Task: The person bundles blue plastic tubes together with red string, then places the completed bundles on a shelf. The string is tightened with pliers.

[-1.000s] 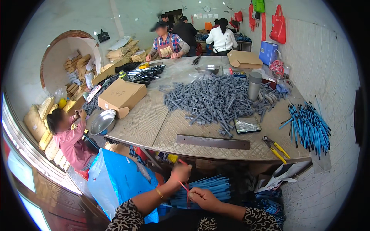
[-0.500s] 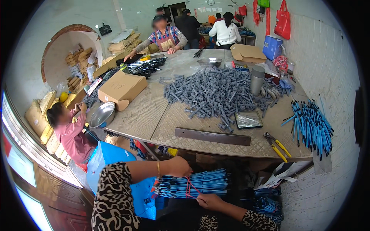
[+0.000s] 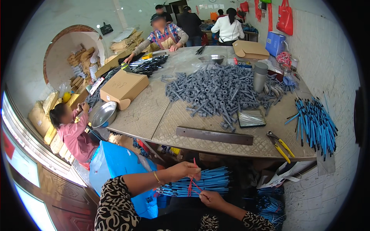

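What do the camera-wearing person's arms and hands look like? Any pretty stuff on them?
The left hand and right hand are bare. A thin gold-coloured bracelet circles the left wrist. The sleeves are black with curly cream swirls and end before the wrists.

At the back, a pale green glossy wall point(image 3: 83, 17), dotted with small bright reflections point(image 3: 98, 26) and broken on the left by a large round opening point(image 3: 69, 43) rimmed in reddish brown, plus a dark rectangular opening point(image 3: 178, 7). Along the right, a whitish wall with a brick-like relief point(image 3: 327, 57). In the middle, a wide grey-brown table with an embossed top point(image 3: 142, 111). At lower left, a brown panelled wooden door point(image 3: 69, 211) beside bright white-lit panes point(image 3: 34, 210).
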A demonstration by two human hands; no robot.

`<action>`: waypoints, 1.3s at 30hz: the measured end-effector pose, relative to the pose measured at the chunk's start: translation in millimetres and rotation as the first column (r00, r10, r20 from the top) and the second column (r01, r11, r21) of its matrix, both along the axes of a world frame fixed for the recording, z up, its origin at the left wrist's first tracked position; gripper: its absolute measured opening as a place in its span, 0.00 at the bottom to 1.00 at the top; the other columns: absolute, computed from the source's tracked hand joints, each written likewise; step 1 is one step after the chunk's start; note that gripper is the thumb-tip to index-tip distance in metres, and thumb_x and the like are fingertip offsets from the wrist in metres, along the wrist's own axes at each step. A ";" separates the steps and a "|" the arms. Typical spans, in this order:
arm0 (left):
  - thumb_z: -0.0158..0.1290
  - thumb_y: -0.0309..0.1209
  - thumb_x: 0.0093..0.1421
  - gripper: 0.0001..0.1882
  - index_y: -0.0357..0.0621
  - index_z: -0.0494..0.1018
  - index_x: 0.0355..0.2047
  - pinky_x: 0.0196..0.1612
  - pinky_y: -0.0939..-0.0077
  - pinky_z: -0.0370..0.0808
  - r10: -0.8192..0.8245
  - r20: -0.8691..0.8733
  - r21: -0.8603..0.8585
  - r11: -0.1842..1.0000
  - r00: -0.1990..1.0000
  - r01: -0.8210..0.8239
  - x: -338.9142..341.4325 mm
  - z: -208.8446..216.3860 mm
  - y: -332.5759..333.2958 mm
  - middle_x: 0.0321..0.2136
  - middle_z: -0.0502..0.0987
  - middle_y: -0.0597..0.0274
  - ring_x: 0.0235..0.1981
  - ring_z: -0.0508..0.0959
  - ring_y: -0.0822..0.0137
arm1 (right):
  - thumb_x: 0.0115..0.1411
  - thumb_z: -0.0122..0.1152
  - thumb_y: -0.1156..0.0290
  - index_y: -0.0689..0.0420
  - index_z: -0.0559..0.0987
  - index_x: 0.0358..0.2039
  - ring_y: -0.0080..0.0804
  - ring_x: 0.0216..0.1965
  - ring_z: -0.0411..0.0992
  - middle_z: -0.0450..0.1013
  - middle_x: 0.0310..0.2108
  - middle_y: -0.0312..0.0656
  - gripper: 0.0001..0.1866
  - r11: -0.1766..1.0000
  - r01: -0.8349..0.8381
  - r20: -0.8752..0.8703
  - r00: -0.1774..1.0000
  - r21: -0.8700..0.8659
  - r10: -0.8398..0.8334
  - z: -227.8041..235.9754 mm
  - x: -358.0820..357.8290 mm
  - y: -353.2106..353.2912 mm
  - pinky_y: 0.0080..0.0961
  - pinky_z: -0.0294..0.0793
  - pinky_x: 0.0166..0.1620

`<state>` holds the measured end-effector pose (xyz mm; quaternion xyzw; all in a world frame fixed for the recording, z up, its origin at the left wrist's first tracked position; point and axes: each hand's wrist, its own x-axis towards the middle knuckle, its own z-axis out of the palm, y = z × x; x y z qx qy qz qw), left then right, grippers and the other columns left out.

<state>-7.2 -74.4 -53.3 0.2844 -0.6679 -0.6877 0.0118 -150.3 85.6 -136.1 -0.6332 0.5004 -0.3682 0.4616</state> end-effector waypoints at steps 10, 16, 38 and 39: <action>0.44 0.35 0.56 0.12 0.38 0.70 0.28 0.22 0.77 0.65 0.637 -0.072 -0.140 0.755 0.767 -0.641 -25.1 -69.2 -11.2 0.16 0.70 0.64 0.18 0.69 0.69 | 0.57 0.45 0.67 0.60 0.70 0.25 0.26 0.21 0.66 0.67 0.20 0.37 0.10 0.957 0.118 -0.073 0.992 0.264 -0.102 38.6 -0.1 -0.4 0.19 0.66 0.28; 0.43 0.32 0.54 0.11 0.36 0.69 0.27 0.20 0.65 0.67 0.497 -0.289 -0.706 0.467 0.818 -0.533 -38.2 -96.7 -24.4 0.16 0.70 0.51 0.17 0.72 0.59 | 0.58 0.45 0.64 0.60 0.69 0.22 0.20 0.17 0.62 0.63 0.14 0.34 0.14 0.790 0.219 0.246 0.873 0.573 -0.420 19.4 13.6 -14.7 0.17 0.63 0.22; 0.42 0.29 0.47 0.11 0.39 0.74 0.22 0.34 0.65 0.72 0.047 0.265 -0.943 -0.197 0.963 0.270 -28.0 -233.1 -110.1 0.24 0.74 0.46 0.29 0.75 0.54 | 0.59 0.43 0.65 0.54 0.66 0.22 0.16 0.10 0.50 0.51 0.10 0.28 0.11 0.459 -0.189 0.480 0.554 0.868 -0.680 -67.0 12.1 -11.3 0.14 0.49 0.14; 0.42 0.29 0.48 0.11 0.39 0.75 0.23 0.35 0.65 0.72 0.042 0.260 -0.955 -0.134 0.965 0.263 -26.9 -238.3 -113.0 0.26 0.74 0.46 0.31 0.75 0.55 | 0.59 0.43 0.65 0.54 0.66 0.22 0.16 0.10 0.50 0.51 0.10 0.28 0.11 0.461 -0.190 0.483 0.552 0.867 -0.680 -77.9 13.3 -16.5 0.14 0.49 0.14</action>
